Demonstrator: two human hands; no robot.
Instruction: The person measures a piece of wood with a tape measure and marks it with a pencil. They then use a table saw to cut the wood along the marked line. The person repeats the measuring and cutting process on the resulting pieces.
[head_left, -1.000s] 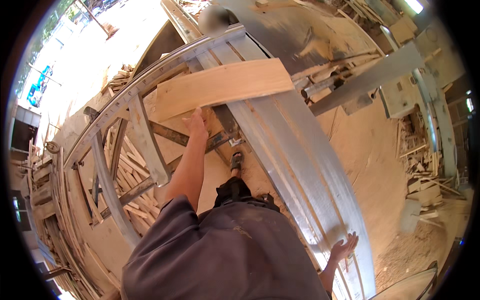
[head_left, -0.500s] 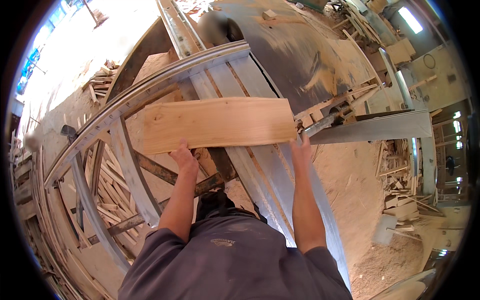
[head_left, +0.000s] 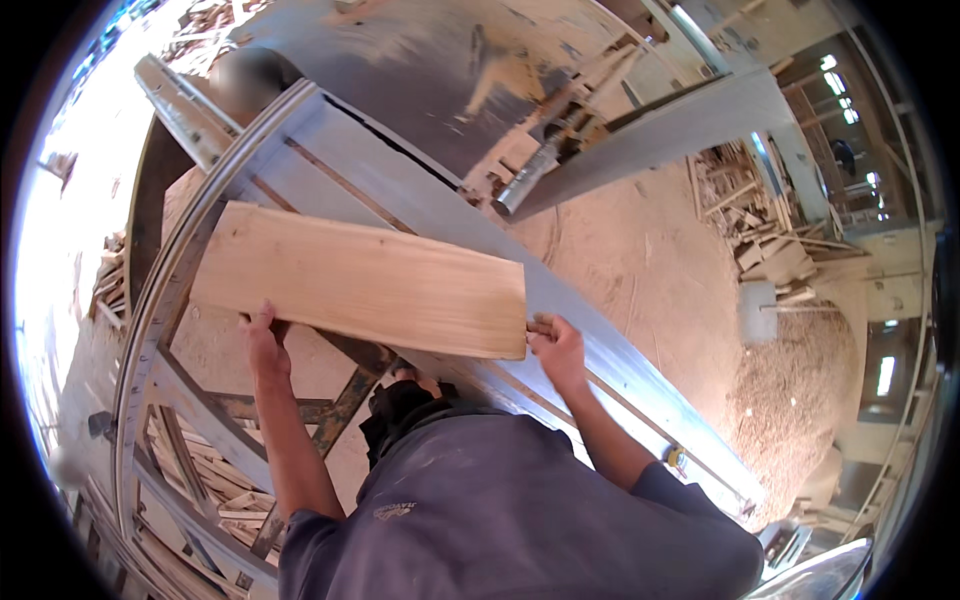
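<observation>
A wide, flat wooden board (head_left: pixel 365 285) with pale grain lies over a slotted grey metal table (head_left: pixel 350 140), its right end angled toward me. Along the near edge toward the left, my left hand (head_left: pixel 266 345) grips it, thumb on top and the other fingers mostly hidden below. My right hand (head_left: pixel 558 352) is closed at the board's right end, fingers curled in and tips at the end edge. What lies between those fingertips is too small to make out.
A curved metal rail (head_left: pixel 140 370) frames the left side. Beyond the table stand a dark, dusty sheet surface (head_left: pixel 430 70), a metal pipe (head_left: pixel 525 180) and a long grey beam (head_left: pixel 660 135). A small yellow round object (head_left: pixel 677 458) rests near the table's right end. Wood scraps (head_left: pixel 735 190) pile up at right.
My view has turned right. The board has shifted left in the picture and its right end now slants toward me. My right hand has moved from the near corner partway up the end edge.
</observation>
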